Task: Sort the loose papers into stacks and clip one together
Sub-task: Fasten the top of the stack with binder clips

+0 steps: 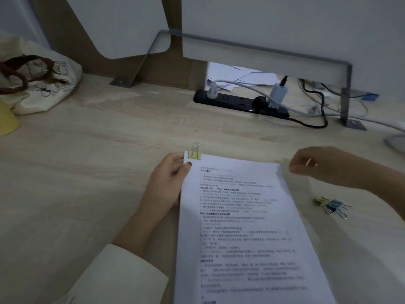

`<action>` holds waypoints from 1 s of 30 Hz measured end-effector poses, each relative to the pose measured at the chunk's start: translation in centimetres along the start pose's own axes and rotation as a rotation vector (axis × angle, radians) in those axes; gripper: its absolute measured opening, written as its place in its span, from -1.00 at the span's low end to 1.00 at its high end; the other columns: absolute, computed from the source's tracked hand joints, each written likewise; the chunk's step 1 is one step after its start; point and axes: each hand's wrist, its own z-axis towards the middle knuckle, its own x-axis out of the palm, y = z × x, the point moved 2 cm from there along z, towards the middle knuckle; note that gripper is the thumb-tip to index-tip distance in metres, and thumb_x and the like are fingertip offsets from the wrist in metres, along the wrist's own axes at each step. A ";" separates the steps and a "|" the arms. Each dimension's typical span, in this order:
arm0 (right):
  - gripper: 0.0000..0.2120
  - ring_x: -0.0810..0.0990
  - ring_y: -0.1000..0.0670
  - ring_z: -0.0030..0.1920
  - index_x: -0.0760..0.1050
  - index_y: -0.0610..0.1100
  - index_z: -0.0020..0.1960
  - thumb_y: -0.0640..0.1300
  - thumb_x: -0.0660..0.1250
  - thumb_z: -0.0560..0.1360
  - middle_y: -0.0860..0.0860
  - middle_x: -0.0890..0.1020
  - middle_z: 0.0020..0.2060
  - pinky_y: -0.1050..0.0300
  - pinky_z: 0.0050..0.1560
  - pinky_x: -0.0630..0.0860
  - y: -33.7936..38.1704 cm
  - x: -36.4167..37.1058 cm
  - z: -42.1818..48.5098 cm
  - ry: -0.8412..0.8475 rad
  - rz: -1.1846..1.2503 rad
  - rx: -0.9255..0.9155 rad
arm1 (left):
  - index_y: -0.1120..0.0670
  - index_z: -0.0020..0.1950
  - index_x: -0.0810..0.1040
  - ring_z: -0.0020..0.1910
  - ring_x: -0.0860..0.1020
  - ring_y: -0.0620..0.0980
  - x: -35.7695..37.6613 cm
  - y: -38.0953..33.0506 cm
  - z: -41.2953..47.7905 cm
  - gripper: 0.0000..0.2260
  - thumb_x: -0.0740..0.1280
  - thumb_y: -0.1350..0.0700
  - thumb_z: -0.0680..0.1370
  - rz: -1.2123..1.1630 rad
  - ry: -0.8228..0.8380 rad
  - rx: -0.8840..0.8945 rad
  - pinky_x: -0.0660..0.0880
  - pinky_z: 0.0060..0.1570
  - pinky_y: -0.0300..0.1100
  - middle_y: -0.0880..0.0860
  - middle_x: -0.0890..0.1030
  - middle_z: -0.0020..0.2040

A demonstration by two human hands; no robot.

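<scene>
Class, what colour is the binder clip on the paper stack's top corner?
Pale yellow binder clip, silver wire handles; best in the head view.

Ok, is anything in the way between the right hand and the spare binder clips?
Nothing visible. The right hand hangs by the top right corner of the paper stack; the spare clips lie on bare desk right of the stack, nearer the person. Only open desk lies between them.

Blurred, unreadable print on papers
</scene>
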 end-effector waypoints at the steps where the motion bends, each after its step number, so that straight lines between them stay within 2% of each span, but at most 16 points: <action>1: -0.82 0.46 0.20 -0.18 0.49 0.04 0.00 0.10 0.27 0.48 0.09 0.55 -0.09 0.30 -0.18 0.37 -1.2 0.6 -1.0 0.008 -0.049 0.059 | 0.06 0.09 0.49 -0.18 0.61 -0.21 0.0 0.0 0.1 -0.85 0.24 0.23 0.55 -0.021 -0.002 -0.015 0.52 -0.14 -0.27 0.02 0.64 -0.06; 3: -0.70 0.43 0.13 -0.14 0.44 0.08 0.05 0.22 0.28 0.42 0.12 0.47 -0.12 0.25 -0.11 0.34 -3.1 1.7 -2.8 0.042 -0.124 0.147 | 0.09 0.17 0.46 -0.07 0.60 -0.03 0.1 -0.3 0.1 -0.78 0.23 0.27 0.55 -0.033 0.008 -0.038 0.51 -0.06 -0.18 0.09 0.62 0.00; 5: -0.66 0.41 0.06 -0.07 0.37 0.11 0.07 0.25 0.28 0.40 0.08 0.45 -0.08 0.25 -0.04 0.32 -4.1 2.5 -4.0 0.061 -0.150 0.182 | 0.09 0.16 0.46 -0.07 0.59 0.05 0.1 -0.4 0.0 -0.78 0.21 0.30 0.55 -0.063 0.012 -0.049 0.49 -0.04 -0.07 0.12 0.61 -0.02; 8: -0.76 0.44 0.07 -0.15 0.34 0.09 0.02 0.11 0.33 0.44 0.10 0.45 -0.17 0.26 -0.20 0.34 -4.5 3.6 -4.7 -0.016 -0.058 0.174 | 0.07 0.07 0.45 -0.14 0.58 0.00 0.3 -0.4 -0.1 -0.82 0.22 0.31 0.53 -0.111 0.006 -0.068 0.48 -0.14 -0.14 0.07 0.61 -0.08; 11: -0.89 0.45 0.17 -0.26 0.39 0.09 -0.13 0.00 0.34 0.47 0.18 0.44 -0.27 0.34 -0.35 0.29 -4.2 4.0 -4.7 -0.122 -0.020 0.132 | 0.15 0.10 0.43 -0.15 0.58 -0.04 0.3 -0.5 0.0 -0.83 0.27 0.26 0.52 -0.143 0.007 -0.067 0.48 -0.18 -0.21 0.06 0.60 -0.09; 14: -0.91 0.39 0.17 -0.21 0.44 0.12 -0.18 -0.01 0.32 0.48 0.18 0.46 -0.29 0.37 -0.30 0.26 -3.4 3.9 -4.7 -0.187 -0.022 0.072 | 0.19 0.13 0.41 -0.14 0.58 -0.04 0.5 -0.6 0.0 -0.80 0.30 0.22 0.52 -0.134 -0.002 -0.068 0.49 -0.17 -0.22 0.06 0.59 -0.07; 18: -0.88 0.47 0.09 -0.21 0.57 0.00 -0.21 -0.04 0.33 0.48 0.08 0.53 -0.26 0.26 -0.26 0.34 -1.9 3.9 -4.1 -0.257 0.051 0.040 | 0.17 0.10 0.39 -0.12 0.57 0.00 0.3 -0.3 0.1 -0.82 0.29 0.22 0.52 -0.104 -0.009 -0.074 0.47 -0.12 -0.13 0.06 0.59 -0.07; 20: -0.85 0.50 0.10 -0.25 0.59 -0.06 -0.24 -0.10 0.33 0.48 0.06 0.55 -0.25 0.28 -0.29 0.39 -1.0 3.5 -3.8 -0.316 0.209 0.068 | 0.15 0.08 0.38 -0.15 0.57 -0.02 0.3 -0.1 0.2 -0.84 0.28 0.22 0.52 -0.097 0.004 -0.082 0.47 -0.13 -0.14 0.06 0.59 -0.07; 22: -0.84 0.58 0.07 -0.29 0.60 -0.12 -0.20 -0.15 0.29 0.51 0.02 0.61 -0.27 0.36 -0.27 0.49 0.4 2.6 -3.6 -0.339 0.522 0.095 | 0.12 0.10 0.37 -0.18 0.56 -0.06 0.2 0.0 0.2 -0.82 0.27 0.23 0.53 -0.124 -0.002 -0.092 0.49 -0.22 -0.25 0.05 0.58 -0.08; 23: -0.84 0.62 0.05 -0.31 0.61 -0.17 -0.16 -0.18 0.27 0.52 -0.02 0.64 -0.27 0.33 -0.24 0.55 1.5 2.1 -3.4 -0.297 0.752 0.084 | 0.10 0.12 0.36 -0.20 0.57 -0.06 0.2 0.0 0.1 -0.79 0.28 0.24 0.52 -0.154 -0.009 -0.092 0.50 -0.26 -0.29 0.07 0.59 -0.07; 25: -0.82 0.64 0.08 -0.33 0.59 -0.30 -0.07 -0.25 0.24 0.53 -0.09 0.66 -0.24 0.30 -0.26 0.60 4.1 1.7 -3.0 -0.140 1.113 0.020 | 0.02 0.19 0.35 -0.21 0.59 -0.01 0.2 -0.2 0.0 -0.70 0.29 0.25 0.51 -0.200 -0.001 -0.078 0.51 -0.25 -0.24 0.10 0.61 -0.06; 27: -0.82 0.63 0.09 -0.34 0.57 -0.36 -0.03 -0.27 0.24 0.53 -0.09 0.65 -0.26 0.32 -0.29 0.59 6.7 2.0 -2.1 0.001 1.196 -0.041 | -0.05 0.17 0.36 -0.26 0.60 -0.07 0.3 -0.6 -0.2 -0.70 0.31 0.22 0.51 -0.177 0.031 -0.028 0.52 -0.26 -0.22 0.06 0.62 -0.11; 30: -0.79 0.61 0.09 -0.35 0.55 -0.38 0.02 -0.25 0.26 0.53 -0.09 0.63 -0.27 0.33 -0.29 0.57 10.0 3.1 -0.5 0.094 1.198 -0.082 | -0.01 -0.04 0.48 -0.31 0.52 -0.32 0.4 -1.1 -0.2 -0.96 0.28 0.10 0.52 -0.088 0.088 0.074 0.43 -0.26 -0.40 -0.12 0.59 -0.15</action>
